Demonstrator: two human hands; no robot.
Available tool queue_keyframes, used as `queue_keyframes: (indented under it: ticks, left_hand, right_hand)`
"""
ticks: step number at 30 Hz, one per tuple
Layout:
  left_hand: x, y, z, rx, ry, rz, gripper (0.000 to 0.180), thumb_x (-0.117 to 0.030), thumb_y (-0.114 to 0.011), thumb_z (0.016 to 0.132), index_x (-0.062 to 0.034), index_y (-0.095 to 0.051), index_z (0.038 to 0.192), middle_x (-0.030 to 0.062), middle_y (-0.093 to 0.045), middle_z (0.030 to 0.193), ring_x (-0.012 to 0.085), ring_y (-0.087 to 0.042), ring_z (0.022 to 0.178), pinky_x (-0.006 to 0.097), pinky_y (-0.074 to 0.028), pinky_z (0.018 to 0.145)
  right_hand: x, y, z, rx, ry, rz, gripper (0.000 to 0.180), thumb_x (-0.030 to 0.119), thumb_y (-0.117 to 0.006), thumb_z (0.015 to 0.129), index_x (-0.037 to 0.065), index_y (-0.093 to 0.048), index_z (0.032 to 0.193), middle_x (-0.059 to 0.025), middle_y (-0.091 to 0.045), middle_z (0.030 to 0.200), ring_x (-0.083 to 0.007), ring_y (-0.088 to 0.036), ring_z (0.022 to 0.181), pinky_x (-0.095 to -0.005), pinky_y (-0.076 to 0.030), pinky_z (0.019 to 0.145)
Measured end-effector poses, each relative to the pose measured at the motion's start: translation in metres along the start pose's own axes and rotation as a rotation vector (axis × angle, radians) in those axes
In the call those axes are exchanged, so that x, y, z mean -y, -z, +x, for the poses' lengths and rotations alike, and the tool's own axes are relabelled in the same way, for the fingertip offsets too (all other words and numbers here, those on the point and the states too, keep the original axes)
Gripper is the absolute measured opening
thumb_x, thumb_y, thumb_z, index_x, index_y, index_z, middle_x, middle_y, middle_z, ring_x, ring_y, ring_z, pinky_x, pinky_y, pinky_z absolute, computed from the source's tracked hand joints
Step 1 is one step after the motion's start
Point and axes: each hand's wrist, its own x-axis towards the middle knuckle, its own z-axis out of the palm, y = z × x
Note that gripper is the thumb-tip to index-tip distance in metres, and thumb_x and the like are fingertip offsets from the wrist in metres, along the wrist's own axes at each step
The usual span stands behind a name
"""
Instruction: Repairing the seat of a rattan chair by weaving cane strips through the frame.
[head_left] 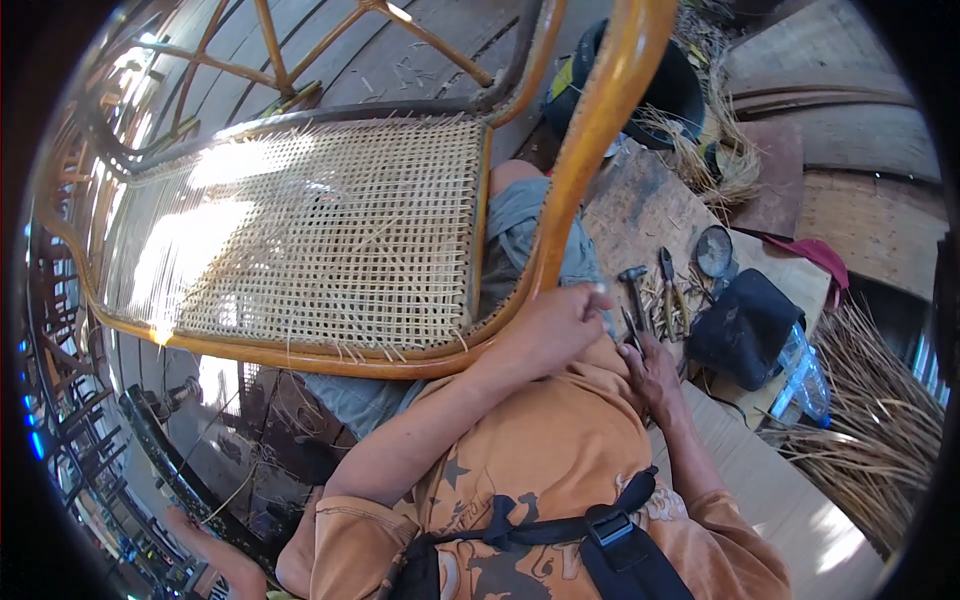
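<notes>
A woven cane panel (pixel 300 240) fills a rattan chair frame (pixel 590 130) that lies across my lap. Loose strand ends stick out along the panel's edges. Beside the frame's near right curve, my left hand (pixel 565 325) is held up with its fingers curled in. Whether anything small is pinched in it cannot be made out. Lower and to the right, my right hand (pixel 655 375) closes on a thin dark tool (pixel 629 322), its tip pointing away from me. Its exact kind is unclear. Just past that hand lie a hammer (pixel 634 285) and a pair of pliers (pixel 667 268).
A wooden board (pixel 640 200) carries cane scraps, a round dark dish (pixel 714 250) and a black pouch (pixel 742 325). Beside the pouch sits a clear plastic bag (pixel 805 380). Cane strips (pixel 880 400) are heaped at right. A dark bucket (pixel 685 85) stands behind.
</notes>
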Motion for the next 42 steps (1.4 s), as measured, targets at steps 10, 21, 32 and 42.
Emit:
queue_keyframes:
  ticks: [10,21,32,42]
  left_hand:
    - [-0.03,-0.004,-0.012,-0.221,-0.102,0.105,0.046,-0.012,-0.056,0.079,-0.0027,-0.042,0.122,0.0253,-0.061,0.089,0.0405,-0.06,0.082,0.047,-0.047,0.072]
    - [-0.013,0.103,-0.093,-0.814,0.269,-0.119,0.024,-0.023,-0.052,0.087,-0.0002,-0.059,0.091,0.0098,-0.062,0.069,0.0143,-0.059,0.057,0.03,-0.046,0.051]
    - [-0.02,0.13,0.0,-0.589,0.204,0.17,0.023,-0.022,-0.052,0.079,-0.0011,-0.062,0.078,0.0178,-0.063,0.073,0.034,-0.062,0.072,0.042,-0.049,0.069]
    - [0.001,0.143,-0.017,-0.526,0.254,0.516,0.024,-0.022,-0.052,0.077,-0.0001,-0.062,0.078,0.0194,-0.063,0.077,0.0348,-0.062,0.076,0.043,-0.048,0.072]
  right_hand:
    - [0.08,0.013,-0.001,-0.202,0.425,0.709,0.012,-0.001,-0.055,0.086,0.0,-0.061,0.097,-0.0038,-0.059,0.091,-0.0095,-0.054,0.082,-0.0225,-0.045,0.073]
    - [0.142,0.053,0.119,0.021,0.32,1.063,0.025,0.015,-0.052,0.092,0.004,-0.053,0.114,-0.0045,-0.061,0.09,-0.011,-0.058,0.076,-0.024,-0.047,0.068]
    - [0.189,0.037,0.204,0.864,0.279,0.772,0.035,0.021,-0.066,0.083,0.004,-0.055,0.112,-0.0029,-0.061,0.078,-0.0124,-0.059,0.063,-0.0248,-0.05,0.057]
    - [0.208,0.013,0.21,0.815,0.316,0.774,0.018,0.014,-0.06,0.087,0.001,-0.061,0.1,-0.0037,-0.061,0.073,-0.0118,-0.057,0.057,-0.0228,-0.045,0.05]
